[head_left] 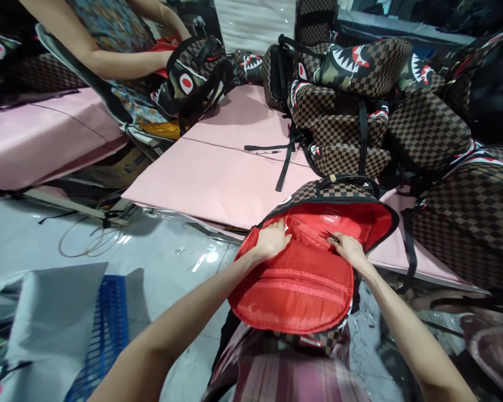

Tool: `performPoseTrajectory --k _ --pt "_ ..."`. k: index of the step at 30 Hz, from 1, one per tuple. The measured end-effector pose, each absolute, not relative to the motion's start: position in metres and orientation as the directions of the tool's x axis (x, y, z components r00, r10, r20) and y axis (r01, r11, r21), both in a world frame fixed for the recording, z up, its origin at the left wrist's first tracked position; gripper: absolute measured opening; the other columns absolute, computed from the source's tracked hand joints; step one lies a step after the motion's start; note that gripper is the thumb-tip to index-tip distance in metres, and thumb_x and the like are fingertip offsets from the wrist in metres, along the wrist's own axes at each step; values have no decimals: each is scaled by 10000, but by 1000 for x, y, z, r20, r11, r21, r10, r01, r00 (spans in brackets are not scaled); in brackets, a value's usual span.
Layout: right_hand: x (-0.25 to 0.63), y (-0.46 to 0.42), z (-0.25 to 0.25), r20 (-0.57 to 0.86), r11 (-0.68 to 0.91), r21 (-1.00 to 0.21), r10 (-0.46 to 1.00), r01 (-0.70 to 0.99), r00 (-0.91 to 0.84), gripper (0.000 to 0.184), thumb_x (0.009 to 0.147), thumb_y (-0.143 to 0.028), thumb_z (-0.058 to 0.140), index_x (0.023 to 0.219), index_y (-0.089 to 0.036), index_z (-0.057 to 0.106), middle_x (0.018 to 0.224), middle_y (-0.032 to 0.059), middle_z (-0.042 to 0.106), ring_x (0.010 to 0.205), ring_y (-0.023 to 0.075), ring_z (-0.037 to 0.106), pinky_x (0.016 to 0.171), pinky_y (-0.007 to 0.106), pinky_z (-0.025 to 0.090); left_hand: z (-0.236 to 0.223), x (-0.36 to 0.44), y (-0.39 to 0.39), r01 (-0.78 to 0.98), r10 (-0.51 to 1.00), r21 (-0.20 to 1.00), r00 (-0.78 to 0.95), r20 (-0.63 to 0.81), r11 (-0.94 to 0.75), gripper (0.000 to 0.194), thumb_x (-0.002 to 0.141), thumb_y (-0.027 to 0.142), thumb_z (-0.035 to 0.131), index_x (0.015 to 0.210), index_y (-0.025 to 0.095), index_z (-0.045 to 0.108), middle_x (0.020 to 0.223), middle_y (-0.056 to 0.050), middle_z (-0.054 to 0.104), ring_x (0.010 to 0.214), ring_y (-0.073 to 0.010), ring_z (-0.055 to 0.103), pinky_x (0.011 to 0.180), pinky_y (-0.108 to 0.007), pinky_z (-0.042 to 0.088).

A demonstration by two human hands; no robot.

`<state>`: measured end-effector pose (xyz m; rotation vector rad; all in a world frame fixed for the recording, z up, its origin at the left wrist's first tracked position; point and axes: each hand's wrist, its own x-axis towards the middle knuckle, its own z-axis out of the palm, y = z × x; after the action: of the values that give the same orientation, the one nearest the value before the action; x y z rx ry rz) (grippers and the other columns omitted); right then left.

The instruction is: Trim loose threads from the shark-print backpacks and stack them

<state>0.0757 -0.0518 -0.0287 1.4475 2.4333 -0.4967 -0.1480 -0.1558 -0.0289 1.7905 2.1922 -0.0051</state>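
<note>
An unzipped checkered backpack (293, 312) rests at the table's front edge and over my lap, its red lining (314, 259) facing me. My left hand (273, 240) is closed on the lining near the left side of the opening, thumb up by a small white tag. Inside the opening on the right, my right hand (347, 248) is closed around small dark thread snips (333, 237), their pointed tips toward the middle of the lining. The fingers under my right palm are partly hidden. A white label (329, 218) shows on the inner back wall.
Checkered backpacks with shark-mouth prints (352, 64) are piled on the right of the pink table (201, 178). A pen-like object (268, 152) and black straps lie mid-table. Across it, a co-worker's arms (129, 64) reach into another backpack (197, 78). A blue plastic basket (109, 329) stands lower left.
</note>
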Motion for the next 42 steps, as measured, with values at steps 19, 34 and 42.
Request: performPoseTrajectory --k 19,34,42 --pt "50 51 64 50 490 -770 684 408 -728 362 866 -343 501 1175 -180 596 1229 77 591 1149 223 523 1014 377 346 -50 -130 -158 994 960 89 81 -267 -60 355 908 216 343 1155 101 570 1262 -169 539 1049 -261 577 868 -394 439" --pt "195 -93 -69 -143 -6 -874 959 487 -245 286 759 -415 529 864 -172 637 908 79 657 779 194 602 707 323 463 -58 -125 -155 997 951 39 70 -301 -61 405 889 191 334 1198 63 563 1276 -198 519 1080 -308 569 889 -440 445" --pt "190 -103 -70 -105 55 -900 936 432 -337 221 784 -401 536 798 -188 591 812 31 616 771 181 565 724 286 434 -46 -117 -156 998 951 43 48 -305 -37 379 886 175 362 1167 35 574 1235 -221 546 1070 -319 576 885 -443 450"
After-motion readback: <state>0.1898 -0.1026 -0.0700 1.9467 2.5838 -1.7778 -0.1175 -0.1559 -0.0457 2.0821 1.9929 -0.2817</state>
